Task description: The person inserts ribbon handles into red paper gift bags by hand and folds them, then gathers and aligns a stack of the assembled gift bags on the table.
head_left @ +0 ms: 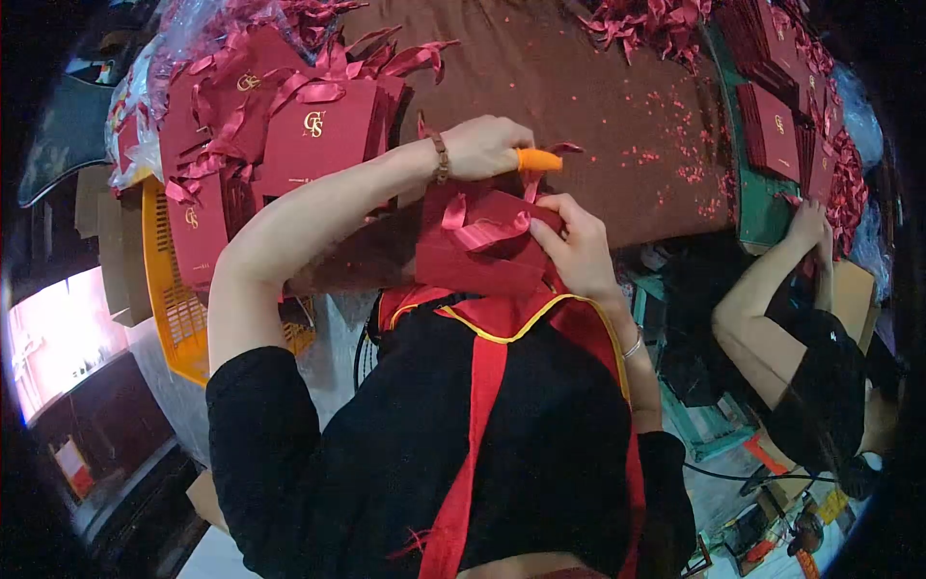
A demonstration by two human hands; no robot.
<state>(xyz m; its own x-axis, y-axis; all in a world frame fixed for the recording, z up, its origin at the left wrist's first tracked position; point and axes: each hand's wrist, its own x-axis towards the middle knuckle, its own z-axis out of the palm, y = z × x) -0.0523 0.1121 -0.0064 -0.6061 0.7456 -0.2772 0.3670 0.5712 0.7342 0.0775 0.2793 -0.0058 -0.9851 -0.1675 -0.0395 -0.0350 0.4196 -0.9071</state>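
Bag: dark red, at the near edge of the table, directly in front of the torso. It lies just on the body side of the left hand, and its right part reaches the right hand. A pink ribbon loops across its face.

Left hand: fingers curled, back of hand up, above the bag's far edge. An orange piece shows at the fingertips; cannot tell if worn or held. Cannot tell whether the fingers grip anything.

Right hand: partly curled, thumb and forefinger nearly closed, pinching the ribbon at the bag's right side.

Surface: brown cloth, red specks scattered mostly over its right part. Left side holds stacked red bags with gold lettering and loose ribbons; clear plastic behind. A ribbon heap sits at the far right.

Room: yellow-orange crate beside the table, left. Bright opening farther left. Grey floor. At right, another person in black reaches toward more red bags on a green surface.
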